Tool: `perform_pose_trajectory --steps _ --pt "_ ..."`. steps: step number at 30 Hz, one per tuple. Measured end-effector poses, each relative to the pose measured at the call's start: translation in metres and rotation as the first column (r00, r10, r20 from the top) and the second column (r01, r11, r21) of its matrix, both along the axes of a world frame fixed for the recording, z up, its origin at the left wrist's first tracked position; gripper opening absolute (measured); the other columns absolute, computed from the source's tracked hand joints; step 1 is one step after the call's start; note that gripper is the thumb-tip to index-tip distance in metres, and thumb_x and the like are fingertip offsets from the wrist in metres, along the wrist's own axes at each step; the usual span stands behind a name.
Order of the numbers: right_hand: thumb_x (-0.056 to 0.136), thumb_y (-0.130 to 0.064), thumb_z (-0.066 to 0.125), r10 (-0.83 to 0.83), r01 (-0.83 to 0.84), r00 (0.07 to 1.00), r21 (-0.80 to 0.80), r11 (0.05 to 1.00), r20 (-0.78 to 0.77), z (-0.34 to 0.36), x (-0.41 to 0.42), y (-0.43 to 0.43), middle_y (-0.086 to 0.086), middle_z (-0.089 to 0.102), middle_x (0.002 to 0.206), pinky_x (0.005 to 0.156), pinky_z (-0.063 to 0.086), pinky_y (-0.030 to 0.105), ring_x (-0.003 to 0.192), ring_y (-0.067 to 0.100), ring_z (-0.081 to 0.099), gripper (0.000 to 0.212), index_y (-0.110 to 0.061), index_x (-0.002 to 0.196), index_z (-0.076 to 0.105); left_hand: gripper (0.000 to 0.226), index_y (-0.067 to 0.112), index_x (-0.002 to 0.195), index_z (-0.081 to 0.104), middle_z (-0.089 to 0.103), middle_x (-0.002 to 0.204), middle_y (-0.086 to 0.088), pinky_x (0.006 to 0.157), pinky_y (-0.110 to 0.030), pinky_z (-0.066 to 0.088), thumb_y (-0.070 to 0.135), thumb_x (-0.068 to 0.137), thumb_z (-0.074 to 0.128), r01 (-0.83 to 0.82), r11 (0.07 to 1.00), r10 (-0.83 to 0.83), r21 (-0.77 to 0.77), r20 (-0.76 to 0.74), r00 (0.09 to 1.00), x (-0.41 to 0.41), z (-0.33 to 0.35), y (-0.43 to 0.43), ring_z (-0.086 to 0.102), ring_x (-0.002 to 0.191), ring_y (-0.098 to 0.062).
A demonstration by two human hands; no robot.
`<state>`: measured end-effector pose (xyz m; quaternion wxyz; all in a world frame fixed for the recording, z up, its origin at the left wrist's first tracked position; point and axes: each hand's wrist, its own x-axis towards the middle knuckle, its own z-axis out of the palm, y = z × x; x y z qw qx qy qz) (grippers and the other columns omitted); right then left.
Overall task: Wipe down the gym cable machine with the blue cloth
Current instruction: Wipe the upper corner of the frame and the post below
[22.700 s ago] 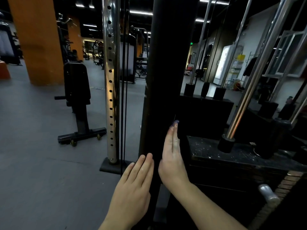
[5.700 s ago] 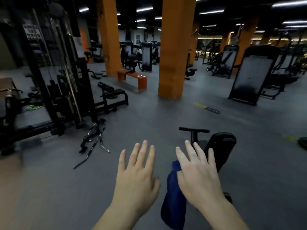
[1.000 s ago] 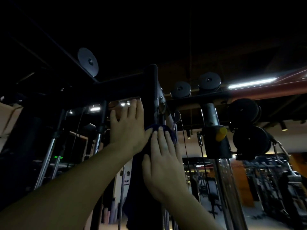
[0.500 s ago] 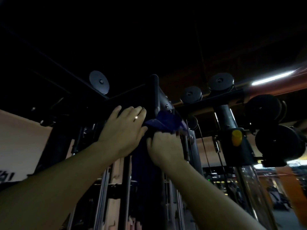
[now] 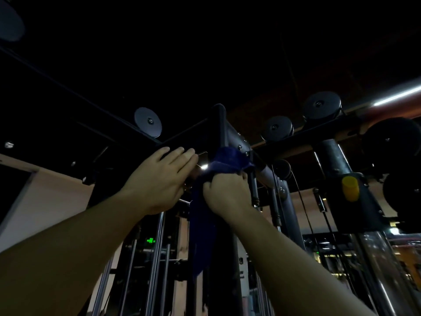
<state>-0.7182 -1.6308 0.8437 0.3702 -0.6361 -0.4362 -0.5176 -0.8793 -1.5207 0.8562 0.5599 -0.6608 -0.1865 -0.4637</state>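
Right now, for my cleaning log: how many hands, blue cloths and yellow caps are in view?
hands: 2 (left hand, right hand)
blue cloth: 1
yellow cap: 1
total: 4

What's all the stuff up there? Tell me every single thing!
blue cloth: one, dark blue, draped on the post near its top, tail hanging down
cable machine frame: one, black, centre
pulley wheels: at least five, black, along the top beams
knob: one, yellow, right column
guide rods: several, silver, lower left
sign: one, green, low behind the rods
ceiling light: one strip, white, upper right
left hand: one, fingers straight, flat on the frame beside the cloth
right hand: one, gripping the cloth against the post
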Motion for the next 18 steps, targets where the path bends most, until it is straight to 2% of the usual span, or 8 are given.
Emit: perform_pose_trajectory --steps 4,9,12,14,16,18 --pt "0.099 -0.034 0.045 0.059 -0.060 0.998 -0.030 0.998 -0.021 0.027 -0.005 -0.007 0.012 0.067 0.097 0.103 0.046 0.054 0.100 0.033 0.062 0.030 -0.014 0.088 0.065 0.079 0.008 0.163 0.025 0.031 0.168 -0.013 0.123 -0.048 0.031 0.041 0.091 0.024 0.194 0.978 -0.190 -0.083 0.051 0.980 0.011 -0.001 -0.004 0.036 0.152 -0.030" --pt "0.099 -0.033 0.039 -0.031 0.034 0.996 -0.048 0.998 0.080 -0.005 -0.003 -0.010 0.011 0.067 0.079 0.093 0.048 0.050 0.079 0.032 0.063 0.039 -0.011 0.077 0.063 0.079 0.012 0.166 0.019 0.023 0.172 -0.010 0.127 -0.043 0.021 0.043 0.093 0.019 0.279 0.957 -0.280 -0.085 -0.001 0.960 0.024 -0.009 -0.010 0.026 0.156 -0.025" --pt "0.101 -0.034 0.040 -0.099 0.111 0.989 -0.110 0.988 0.106 0.005 -0.002 -0.019 0.009 0.068 0.080 0.101 0.041 0.045 0.080 0.028 0.061 0.041 -0.012 0.076 0.064 0.079 0.013 0.166 0.017 0.020 0.173 -0.008 0.128 -0.042 0.018 0.041 0.092 0.022 0.264 0.962 -0.267 -0.070 -0.034 0.963 0.026 -0.002 -0.009 0.024 0.157 -0.024" --pt "0.102 -0.033 0.043 -0.027 0.033 0.999 -0.149 0.988 0.040 0.023 -0.005 -0.025 0.006 0.064 0.078 0.105 0.039 0.045 0.080 0.023 0.059 0.038 -0.015 0.075 0.061 0.079 0.012 0.166 0.018 0.023 0.172 -0.009 0.127 -0.042 0.019 0.039 0.092 0.027 0.265 0.963 -0.266 -0.053 -0.019 0.964 0.024 0.006 -0.009 0.026 0.156 -0.025" --pt "0.103 -0.029 0.043 0.064 -0.067 0.998 -0.163 0.984 -0.024 0.030 -0.006 -0.026 0.008 0.065 0.081 0.105 0.040 0.047 0.084 0.026 0.060 0.036 -0.012 0.079 0.063 0.079 0.012 0.165 0.020 0.024 0.171 -0.010 0.127 -0.043 0.021 0.038 0.092 0.029 0.280 0.958 -0.280 -0.064 0.008 0.960 0.023 0.009 -0.010 0.028 0.156 -0.026" --pt "0.103 -0.025 0.044 0.118 -0.123 0.992 -0.147 0.981 -0.041 0.018 -0.005 -0.024 0.012 0.064 0.081 0.093 0.044 0.043 0.085 0.031 0.061 0.036 -0.007 0.078 0.064 0.079 0.012 0.165 0.021 0.026 0.171 -0.010 0.127 -0.044 0.024 0.039 0.091 0.025 0.294 0.953 -0.294 -0.071 0.014 0.956 0.023 0.007 -0.009 0.029 0.155 -0.026"
